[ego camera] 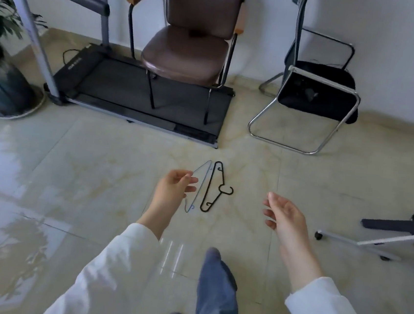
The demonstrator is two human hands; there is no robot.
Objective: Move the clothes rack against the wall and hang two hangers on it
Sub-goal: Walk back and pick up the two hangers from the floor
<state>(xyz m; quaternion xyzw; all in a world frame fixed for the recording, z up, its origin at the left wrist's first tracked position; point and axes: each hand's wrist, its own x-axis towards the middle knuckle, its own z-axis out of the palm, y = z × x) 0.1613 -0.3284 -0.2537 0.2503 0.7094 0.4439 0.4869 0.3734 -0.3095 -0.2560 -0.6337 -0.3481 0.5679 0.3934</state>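
Two hangers lie side by side on the tiled floor in front of me: a thin pale blue-grey hanger [202, 183] and, to its right, a black hanger [214, 187] whose hook points right. My left hand [174, 189] hovers at the pale hanger's left edge, fingers apart and fingertips near its upper end. It holds nothing. My right hand [286, 216] is open, palm turned inward, a short way right of the black hanger. A white tube frame on small wheels [370, 242] enters at the right edge and looks like the foot of the clothes rack.
Beyond the hangers a black treadmill [141, 93] carries a brown padded armchair [188, 52]. A black chair with a chrome frame [314, 96] lies tipped by the white wall. A potted plant [1, 84] stands at the far left. My leg in blue trousers [214, 293] is below.
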